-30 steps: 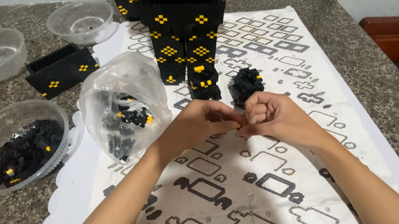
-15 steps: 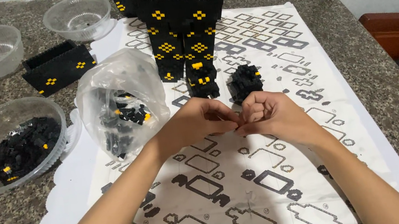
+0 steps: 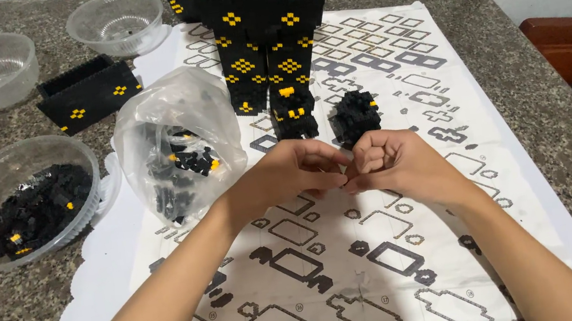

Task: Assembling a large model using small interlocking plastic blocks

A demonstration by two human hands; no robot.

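Head view: both hands meet over the printed instruction sheet point(image 3: 387, 257) on the stone table point(image 3: 564, 146). The left hand point(image 3: 295, 170) and the right hand point(image 3: 393, 161) are curled, fingertips pressed together at the middle, pinching something very small; it is hidden between the fingers, so I cannot tell what it is, though it is likely one of the tiny black bricks. Neither hand is spread; both are closed tight on that hidden piece.

Just behind the hands stands a small black brick lump point(image 3: 356, 116), and beside it the tall black and yellow brick model point(image 3: 263, 46). A clear plastic bag point(image 3: 177, 142) of loose bricks sits just left of the left hand, with a clear bowl of black bricks point(image 3: 19, 203) further left.

Risk, as I judge it: the piece is so small that a slip of the fingertips could drop it onto the patterned sheet, where it would be hard to spot. A careless elbow could also tip the bag or knock the tall model
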